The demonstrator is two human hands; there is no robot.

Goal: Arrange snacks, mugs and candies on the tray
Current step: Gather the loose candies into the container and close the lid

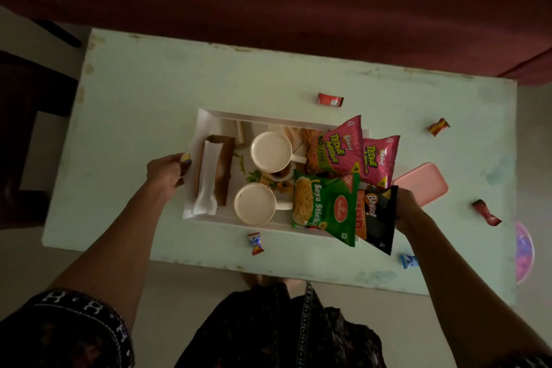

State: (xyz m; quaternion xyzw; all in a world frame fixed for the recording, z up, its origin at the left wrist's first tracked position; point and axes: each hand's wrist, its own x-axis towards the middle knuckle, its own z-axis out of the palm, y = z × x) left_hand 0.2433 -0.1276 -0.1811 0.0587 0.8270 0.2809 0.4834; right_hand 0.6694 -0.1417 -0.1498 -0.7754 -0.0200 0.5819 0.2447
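1. White tray (pixel 206 116) sits mid-table on the pale green table (pixel 143 89), long side running left to right.
2. In the tray: two cream mugs (pixel 271 151) (pixel 254 207) at centre, handles pointing right; a brown-and-white wrapped packet (pixel 213 172) along the left end.
3. Right end piled with snack packets: two pink (pixel 342 146) (pixel 378 158), one green (pixel 327 206), one black (pixel 378 218); these overhang the right rim.
4. Left hand (pixel 167 170) is closed on the tray's left rim.
5. Right hand (pixel 407 206) is at the right end behind the black packet; grip hidden, cannot tell.
6. Loose candies on the table: red ones (pixel 330 99) (pixel 438 126) (pixel 485 212) to the right and far right, one (pixel 255 243) near the front rim, a blue one (pixel 408 261) near right.
7. Pink box (pixel 424 182) lies just right of the tray.
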